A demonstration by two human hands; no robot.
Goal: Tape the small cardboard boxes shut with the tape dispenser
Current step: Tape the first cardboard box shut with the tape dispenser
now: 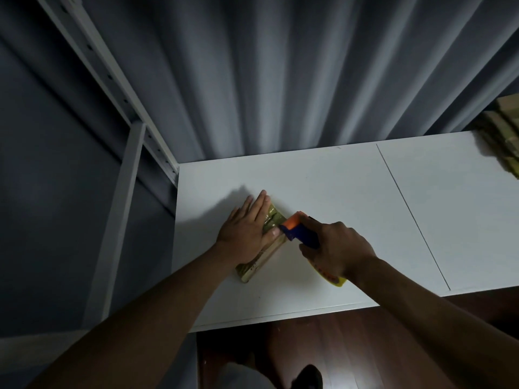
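A: Why is your left hand (pixel 247 231) flat on the small cardboard box (pixel 262 248)?

B: You press it with straight fingers, likely to pin the flaps and stop the box sliding on the tabletop (pixel 323 181). The box lies near the tabletop's centre-left, towards seven o'clock.

A: And the right hand (pixel 335 248)?

B: It wraps round the tape dispenser (pixel 295 228), whose orange nose meets the box's edge at three o'clock, probably to lay or cut a strip.

A: What can't you see?

B: Your hand hides the seam, your fingers the dispenser's handle. More boxes (pixel 502 136) at two o'clock are cut off and blurred; whether they're taped, you can't tell.
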